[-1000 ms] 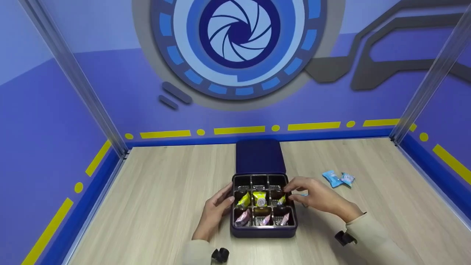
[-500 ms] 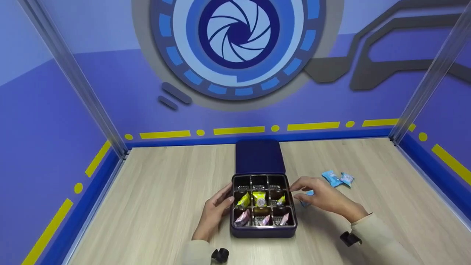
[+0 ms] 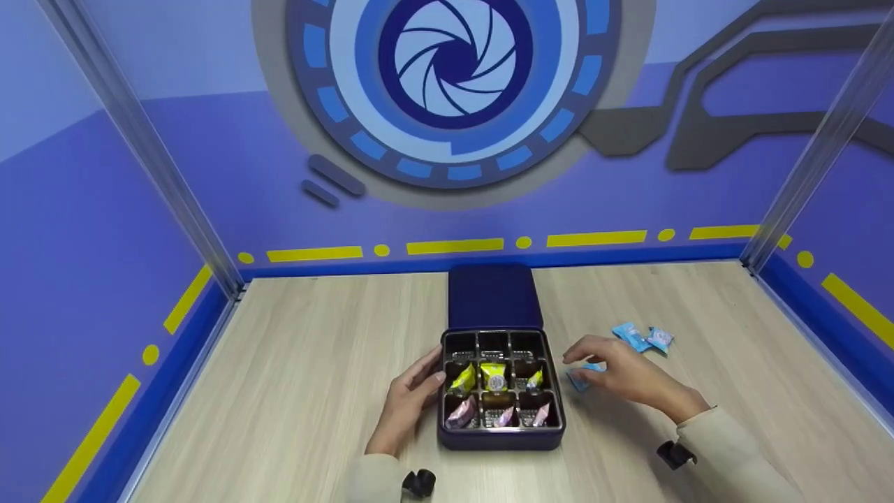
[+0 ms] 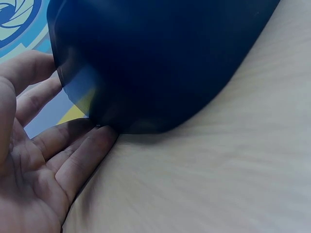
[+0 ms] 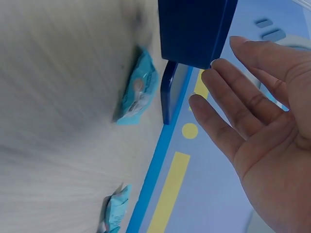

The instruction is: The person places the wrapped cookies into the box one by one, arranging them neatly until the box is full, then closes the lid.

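A dark blue box (image 3: 500, 440) stands on the table, its black insert split into several compartments. Yellow-wrapped candies (image 3: 495, 377) lie in the middle row and pink-wrapped candies (image 3: 461, 413) in the front row. My left hand (image 3: 406, 399) rests against the box's left side, fingertips touching its wall and thumb at the rim. To the right of the box, my right hand (image 3: 624, 369) hovers with relaxed fingers over a blue-wrapped candy (image 3: 577, 381), partly hiding it. In the right wrist view nothing lies between those fingers, and the blue candy (image 5: 139, 90) sits on the table.
The box's lid (image 3: 494, 297) lies folded back behind it, near the blue back wall (image 3: 391, 216). Two more blue-wrapped candies (image 3: 630, 337) lie at the right, beyond my right hand. Side walls enclose the wooden table (image 3: 314, 349).
My right hand has drawn away from the box's right edge, moving rightward to above the blue candy, more of which now shows. The left hand and the box have stayed put.
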`<action>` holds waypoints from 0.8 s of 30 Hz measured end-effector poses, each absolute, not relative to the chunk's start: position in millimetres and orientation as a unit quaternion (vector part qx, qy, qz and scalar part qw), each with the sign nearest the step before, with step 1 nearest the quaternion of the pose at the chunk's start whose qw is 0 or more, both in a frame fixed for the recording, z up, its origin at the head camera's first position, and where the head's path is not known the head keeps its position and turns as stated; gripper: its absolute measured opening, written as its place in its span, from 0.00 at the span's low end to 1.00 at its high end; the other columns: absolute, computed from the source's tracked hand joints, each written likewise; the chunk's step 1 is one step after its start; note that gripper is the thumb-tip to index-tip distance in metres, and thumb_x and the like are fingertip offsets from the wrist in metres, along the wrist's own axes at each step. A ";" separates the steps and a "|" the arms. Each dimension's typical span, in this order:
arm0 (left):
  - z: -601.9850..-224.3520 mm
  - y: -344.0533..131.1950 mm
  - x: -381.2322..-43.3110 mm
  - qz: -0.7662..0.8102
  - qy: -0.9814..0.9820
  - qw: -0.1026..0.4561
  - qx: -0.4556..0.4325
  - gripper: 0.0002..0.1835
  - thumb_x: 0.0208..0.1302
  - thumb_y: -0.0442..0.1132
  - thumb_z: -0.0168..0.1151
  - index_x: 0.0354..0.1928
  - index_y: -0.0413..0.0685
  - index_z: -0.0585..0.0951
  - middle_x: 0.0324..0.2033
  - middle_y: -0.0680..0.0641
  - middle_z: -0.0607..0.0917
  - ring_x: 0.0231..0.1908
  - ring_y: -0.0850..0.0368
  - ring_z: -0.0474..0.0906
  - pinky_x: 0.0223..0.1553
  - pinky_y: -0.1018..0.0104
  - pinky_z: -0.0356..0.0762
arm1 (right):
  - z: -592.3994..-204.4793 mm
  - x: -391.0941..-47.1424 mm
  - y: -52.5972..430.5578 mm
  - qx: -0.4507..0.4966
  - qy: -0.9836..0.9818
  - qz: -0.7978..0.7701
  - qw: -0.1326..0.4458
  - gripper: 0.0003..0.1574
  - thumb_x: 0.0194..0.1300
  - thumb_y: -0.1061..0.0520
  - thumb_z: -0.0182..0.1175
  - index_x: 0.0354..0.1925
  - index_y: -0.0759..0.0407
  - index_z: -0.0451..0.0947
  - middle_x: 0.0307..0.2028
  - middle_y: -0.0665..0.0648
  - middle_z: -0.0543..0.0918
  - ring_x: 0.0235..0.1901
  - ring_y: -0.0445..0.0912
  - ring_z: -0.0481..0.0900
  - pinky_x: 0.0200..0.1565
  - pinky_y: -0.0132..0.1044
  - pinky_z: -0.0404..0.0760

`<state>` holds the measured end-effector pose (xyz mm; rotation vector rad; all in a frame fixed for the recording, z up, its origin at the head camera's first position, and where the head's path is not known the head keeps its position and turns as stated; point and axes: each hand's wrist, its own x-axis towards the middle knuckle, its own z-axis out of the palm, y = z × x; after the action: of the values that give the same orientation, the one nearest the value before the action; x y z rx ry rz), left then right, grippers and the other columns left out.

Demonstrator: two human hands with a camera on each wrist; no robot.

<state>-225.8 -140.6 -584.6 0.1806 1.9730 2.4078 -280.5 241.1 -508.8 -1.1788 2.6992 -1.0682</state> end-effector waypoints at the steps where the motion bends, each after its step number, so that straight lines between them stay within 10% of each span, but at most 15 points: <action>1: -584.5 -140.6 -226.0 0.772 0.633 0.012 0.057 0.30 0.78 0.37 0.64 0.77 0.41 0.72 0.76 0.38 0.70 0.74 0.43 0.68 0.68 0.60 0.76 | -509.3 -280.9 242.0 -0.373 0.863 -0.340 0.005 0.11 0.69 0.66 0.70 0.49 0.60 0.86 0.48 0.52 0.88 0.50 0.51 0.86 0.50 0.56 0.88; 24: -583.9 -141.5 -225.5 0.756 0.653 0.009 0.050 0.30 0.78 0.40 0.64 0.77 0.44 0.72 0.76 0.40 0.70 0.73 0.44 0.69 0.67 0.60 0.76 | -525.3 -288.3 258.1 -0.359 0.877 -0.319 -0.003 0.16 0.63 0.71 0.72 0.47 0.57 0.87 0.48 0.55 0.88 0.50 0.55 0.86 0.51 0.61 0.86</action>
<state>-225.5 -141.5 -583.9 0.1562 2.0387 2.3617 -288.3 258.1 -525.3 -1.1296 2.7603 -1.0032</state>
